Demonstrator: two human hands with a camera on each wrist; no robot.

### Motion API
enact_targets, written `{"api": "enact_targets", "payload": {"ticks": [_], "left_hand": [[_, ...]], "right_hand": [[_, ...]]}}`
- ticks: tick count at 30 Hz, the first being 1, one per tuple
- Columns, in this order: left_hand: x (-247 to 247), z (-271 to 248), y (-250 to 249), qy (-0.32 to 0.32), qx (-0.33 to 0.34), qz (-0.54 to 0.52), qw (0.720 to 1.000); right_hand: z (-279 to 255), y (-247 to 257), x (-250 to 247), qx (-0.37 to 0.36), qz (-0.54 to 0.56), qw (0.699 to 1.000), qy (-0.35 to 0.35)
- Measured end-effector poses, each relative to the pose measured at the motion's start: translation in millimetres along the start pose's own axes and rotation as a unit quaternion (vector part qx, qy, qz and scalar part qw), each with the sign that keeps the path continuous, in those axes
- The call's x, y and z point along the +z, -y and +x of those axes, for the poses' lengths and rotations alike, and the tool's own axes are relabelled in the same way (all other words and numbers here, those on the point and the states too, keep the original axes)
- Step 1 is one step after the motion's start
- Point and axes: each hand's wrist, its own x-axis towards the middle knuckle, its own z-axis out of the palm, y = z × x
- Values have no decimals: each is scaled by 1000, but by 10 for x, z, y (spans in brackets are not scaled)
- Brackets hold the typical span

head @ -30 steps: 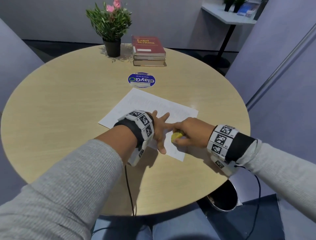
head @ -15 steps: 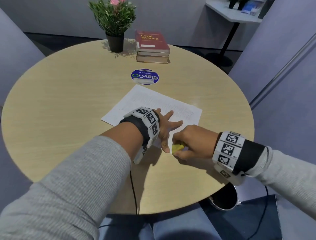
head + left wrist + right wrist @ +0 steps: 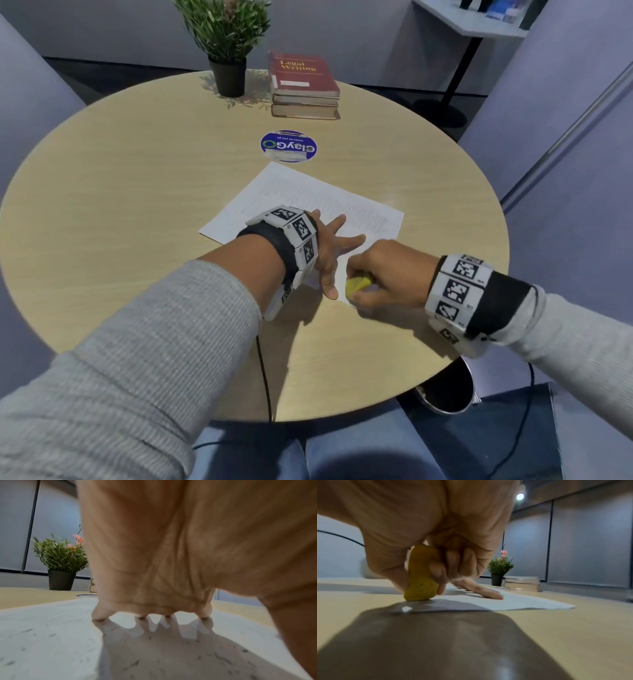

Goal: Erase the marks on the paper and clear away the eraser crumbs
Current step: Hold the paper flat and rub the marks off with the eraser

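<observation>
A white printed sheet of paper (image 3: pixel 308 202) lies on the round wooden table (image 3: pixel 137 212). My left hand (image 3: pixel 330 250) presses flat on the sheet's near part with fingers spread; in the left wrist view its fingertips (image 3: pixel 99 616) touch the paper (image 3: pixel 51 635), which carries small dark crumbs. My right hand (image 3: pixel 380 274) pinches a yellow eraser (image 3: pixel 356 285) and holds its end down at the sheet's near corner. In the right wrist view the eraser (image 3: pixel 421 580) stands upright between thumb and fingers, at the edge of the paper (image 3: pixel 522 603).
A potted plant (image 3: pixel 227 41) and a stack of books (image 3: pixel 303 85) stand at the table's far side. A round blue sticker (image 3: pixel 288 146) lies beyond the paper. A dark bin (image 3: pixel 445 394) sits on the floor under the table's right edge.
My right hand has drawn the eraser back along the sheet toward its near corner. My left hand stays pressed on the paper. The head view has tilted down a little.
</observation>
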Motion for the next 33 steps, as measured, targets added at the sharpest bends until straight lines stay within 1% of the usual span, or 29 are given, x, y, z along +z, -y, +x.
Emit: {"api": "enact_targets", "payload": {"ticks": [2, 4, 6, 7, 9, 11, 12, 15, 16, 19, 23, 25, 28, 31, 33], "left_hand": [[60, 92, 43, 1, 3, 5, 1000], [69, 167, 68, 16, -8, -4, 1000], [32, 140, 41, 4, -9, 4, 1000], [23, 128, 35, 1, -7, 2, 1000], [1, 105, 46, 24, -19, -17, 999], [-36, 107, 45, 35, -25, -19, 999], [-60, 90, 34, 42, -30, -17, 999], [-115, 35, 3, 43, -40, -6, 998], [-131, 18, -9, 40, -40, -2, 998], [-190, 29, -31, 30, -35, -17, 999], [-211, 18, -104, 47, -20, -42, 998], [-206, -7, -142, 53, -17, -45, 997], [-179, 19, -125, 51, -14, -48, 997], [-139, 51, -104, 27, -20, -41, 999], [-145, 55, -103, 26, -16, -44, 999]], "right_hand": [[-47, 44, 48, -10, 5, 1000, 23], [-10, -61, -39, 27, 8, 1000, 7], [3, -139, -89, 45, 13, 999, -14], [-15, -120, -69, 42, 14, 999, -14], [-86, -23, 24, 19, 16, 1000, 4], [-164, 29, 38, 13, 22, 1000, 18], [-181, -6, -4, 23, 27, 999, 3], [-203, -214, -161, 66, 39, 994, -71], [-217, -249, -180, 76, 30, 994, -75], [-226, -243, -115, 86, 23, 995, -49], [-137, -182, -82, 75, 28, 996, -28], [-90, -191, -101, 84, 16, 996, -25], [-87, -89, -15, 61, -2, 998, -20], [-163, 90, 59, 21, -1, 1000, 20], [-107, -16, -15, 39, 9, 999, 17]]}}
